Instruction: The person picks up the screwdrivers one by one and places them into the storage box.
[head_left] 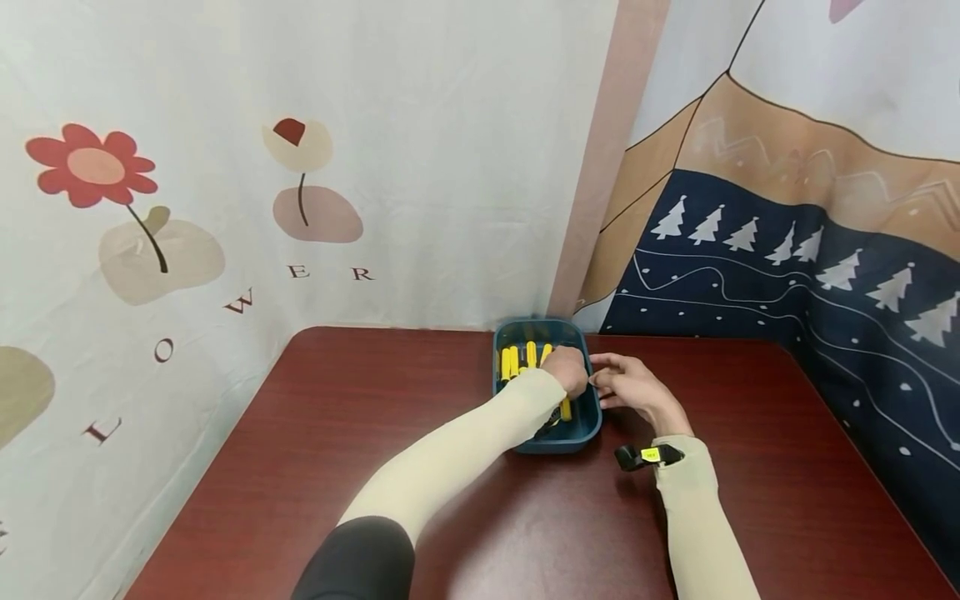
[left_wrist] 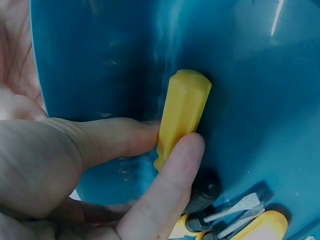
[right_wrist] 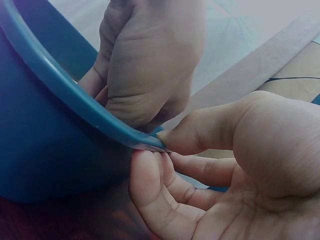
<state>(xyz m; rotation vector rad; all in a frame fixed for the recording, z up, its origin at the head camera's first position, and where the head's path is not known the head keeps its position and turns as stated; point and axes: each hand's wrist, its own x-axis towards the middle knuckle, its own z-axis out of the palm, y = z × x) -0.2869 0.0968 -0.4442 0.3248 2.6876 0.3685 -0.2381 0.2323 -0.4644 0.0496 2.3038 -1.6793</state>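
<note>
A blue plastic bin [head_left: 558,446] stands near the back edge of the table. My left hand [head_left: 566,369] reaches inside it. In the left wrist view, thumb and forefinger pinch a screwdriver by its yellow faceted handle [left_wrist: 184,102]; its shaft is hidden behind the fingers. Close by lie a black ribbed grip [left_wrist: 202,192], flat metal tips [left_wrist: 242,210] and another yellow handle [left_wrist: 267,227]. Outside the bin's right side, my right hand [head_left: 637,392] pinches the rim [right_wrist: 100,112] between thumb and fingertips.
Several yellow-handled tools [head_left: 510,362] lie in the left part of the bin. The brown table [head_left: 360,400] extends to both sides. Printed curtains [head_left: 450,167] hang behind the table. A small black device [head_left: 637,457] is strapped to the right wrist.
</note>
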